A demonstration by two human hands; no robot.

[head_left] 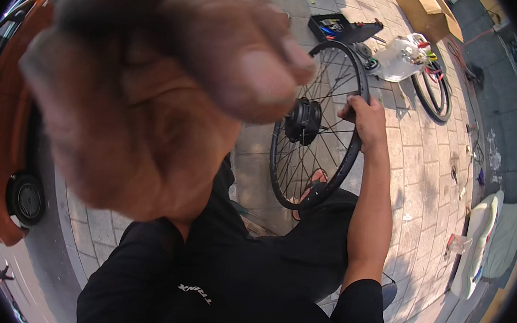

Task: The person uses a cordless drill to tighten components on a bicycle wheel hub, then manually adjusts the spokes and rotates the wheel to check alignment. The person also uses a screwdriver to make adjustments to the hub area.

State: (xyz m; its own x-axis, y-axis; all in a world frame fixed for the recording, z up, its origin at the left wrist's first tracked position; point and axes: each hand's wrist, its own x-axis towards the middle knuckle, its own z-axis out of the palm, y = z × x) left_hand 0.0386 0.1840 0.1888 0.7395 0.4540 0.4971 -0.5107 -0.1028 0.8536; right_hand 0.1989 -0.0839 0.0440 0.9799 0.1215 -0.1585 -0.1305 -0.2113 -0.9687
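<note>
My left hand [177, 111] is raised very close to the view and looks large and blurred. Its fingers are curled inward, and whatever they may hold is hidden. With my right hand [365, 121] I grip the right side of a black spoked bicycle wheel [354, 146], thumb inside the rim. The wheel stands upright in front of me, near my sandalled foot [316, 182]. A thick black hub [304, 121] fills its centre. My left hand covers part of the wheel's upper left.
Beyond the wheel lie an open black toolbox [339, 29] and a translucent white container [402, 62] with tools. Black tyres [430, 93] rest on the paving to the right, below a cardboard box [426, 15]. An orange car [5, 121] is at far left, a pale cushion [477, 248] at far right.
</note>
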